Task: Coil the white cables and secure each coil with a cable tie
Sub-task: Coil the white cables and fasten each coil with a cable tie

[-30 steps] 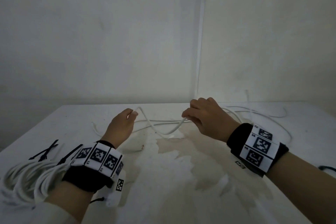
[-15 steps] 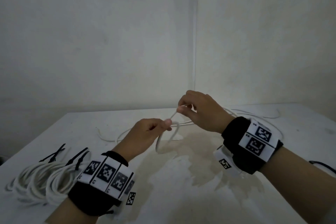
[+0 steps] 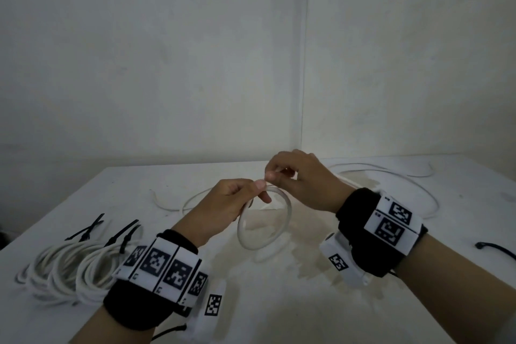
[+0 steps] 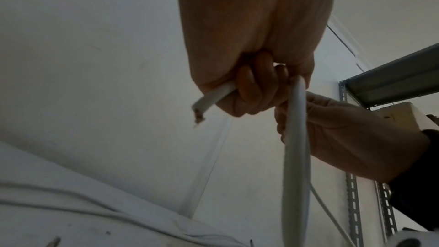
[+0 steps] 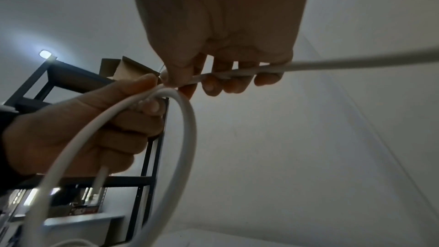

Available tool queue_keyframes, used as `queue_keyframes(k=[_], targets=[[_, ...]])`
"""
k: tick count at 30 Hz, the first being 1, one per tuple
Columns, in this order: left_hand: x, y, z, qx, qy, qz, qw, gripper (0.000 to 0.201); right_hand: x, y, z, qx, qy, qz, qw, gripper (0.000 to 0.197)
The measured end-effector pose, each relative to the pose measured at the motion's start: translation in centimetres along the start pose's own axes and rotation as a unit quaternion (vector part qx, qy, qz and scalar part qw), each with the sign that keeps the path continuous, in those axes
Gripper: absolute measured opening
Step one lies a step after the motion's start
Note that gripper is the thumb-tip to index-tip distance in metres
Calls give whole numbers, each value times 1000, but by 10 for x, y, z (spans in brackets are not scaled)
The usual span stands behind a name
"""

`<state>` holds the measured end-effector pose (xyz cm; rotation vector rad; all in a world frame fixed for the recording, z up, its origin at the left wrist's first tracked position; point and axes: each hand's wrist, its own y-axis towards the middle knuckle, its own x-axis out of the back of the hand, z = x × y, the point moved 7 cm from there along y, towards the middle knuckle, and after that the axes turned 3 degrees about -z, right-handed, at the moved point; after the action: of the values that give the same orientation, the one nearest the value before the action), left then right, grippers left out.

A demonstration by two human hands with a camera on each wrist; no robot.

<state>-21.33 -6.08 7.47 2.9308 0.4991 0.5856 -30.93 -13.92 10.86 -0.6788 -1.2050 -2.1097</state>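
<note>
Cable (image 3: 264, 220) hangs as one springy loop beneath the left hand (image 3: 227, 204), which grips its cut end; right hand (image 3: 300, 179) pinches the feed alongside. Light, stiffish, likely to uncoil: hold at the crossing.

The left forearm covers the near side of the finished coils (image 3: 60, 267). A black cable tie (image 3: 495, 249) runs off the head view's right edge. In the left wrist view the white cable (image 4: 295, 157) blurs toward the bottom edge, its frayed end's (image 4: 199, 115) wires too small to tell.
</note>
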Motion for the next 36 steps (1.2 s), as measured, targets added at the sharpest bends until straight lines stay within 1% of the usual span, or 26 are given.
queue_keyframes(k=[1,3,7,8,10,11,12,14,15,17,20,22,24,27,29,30,33,36], targets=[[1,-1,1,-1,-4,0,1000,33,2,2,-1,-8,-5,8,1000,17],[3,-2,3,-7,-6,-5,1000,30,6,6,-5,-19,-13,18,1000,14],[4,-3,0,-16,-4,-7,1000,28,9,7,-8,-28,43,17,999,11],[5,-3,-1,-20,-9,-10,1000,29,12,8,-10,-28,49,7,998,12],[9,-4,-2,-24,-19,-23,999,30,21,9,-17,-39,54,-18,998,23],[12,-5,-1,-24,-22,-30,999,32,24,9,-20,-48,55,-16,997,27],[15,-5,-1,-23,-26,-35,999,34,23,8,-22,-55,53,0,997,28],[16,-5,-1,-18,-37,-33,999,37,13,5,-21,-54,46,39,997,26],[14,-5,-2,-17,-43,-26,999,38,8,3,-19,-52,43,43,997,25],[8,-4,-4,-19,-44,-10,999,36,5,2,-17,-55,34,24,998,25],[5,-3,-3,-28,-24,-12,999,35,10,6,-18,-69,27,6,997,27],[6,-2,2,-27,-16,-21,999,37,9,6,-17,-77,57,20,995,24],[8,-1,4,-24,-24,-33,999,36,2,3,-11,-67,86,51,993,17],[11,0,1,-21,-47,-51,997,36,-9,-1,-3,-49,128,92,986,23],[10,2,-1,-18,-41,-53,998,36,-10,0,-5,-63,184,83,977,21],[10,3,0,-15,-38,-58,997,35,-9,1,-7,-75,204,81,973,23],[15,5,4,-2,-40,-92,995,31,-11,1,-7,-93,236,90,963,26],[15,8,5,-5,-33,-108,994,28,-13,4,-12,-105,255,62,959,21]])
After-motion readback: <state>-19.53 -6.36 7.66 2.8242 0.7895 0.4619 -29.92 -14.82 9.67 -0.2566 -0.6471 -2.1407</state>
